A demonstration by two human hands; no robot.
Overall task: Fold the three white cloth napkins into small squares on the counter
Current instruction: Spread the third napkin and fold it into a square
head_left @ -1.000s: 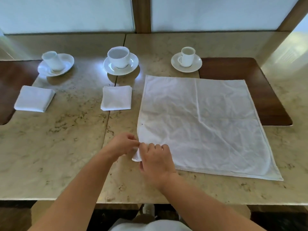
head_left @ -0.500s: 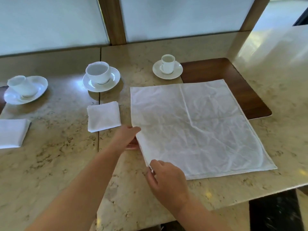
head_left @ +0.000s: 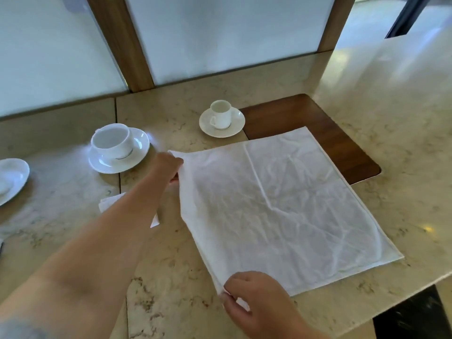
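Your left hand (head_left: 168,165) pinches the ten o'clock corner and your right hand (head_left: 254,298) the six o'clock corner of the large white unfolded cloth napkin (head_left: 269,211), spread at the beige marble counter's (head_left: 391,133) centre, ready, I judge, to fold that edge across.

I see a small white cup on saucer (head_left: 221,118) beside a dark wood inlay (head_left: 305,116), a wide white cup on saucer (head_left: 115,143) left, another white saucer (head_left: 11,177) at the edge, and frosted panels (head_left: 220,33) behind.

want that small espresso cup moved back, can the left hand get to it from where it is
Probably yes: the left hand grips the open napkin's far corner, and bare counter lies between it and the small cup.
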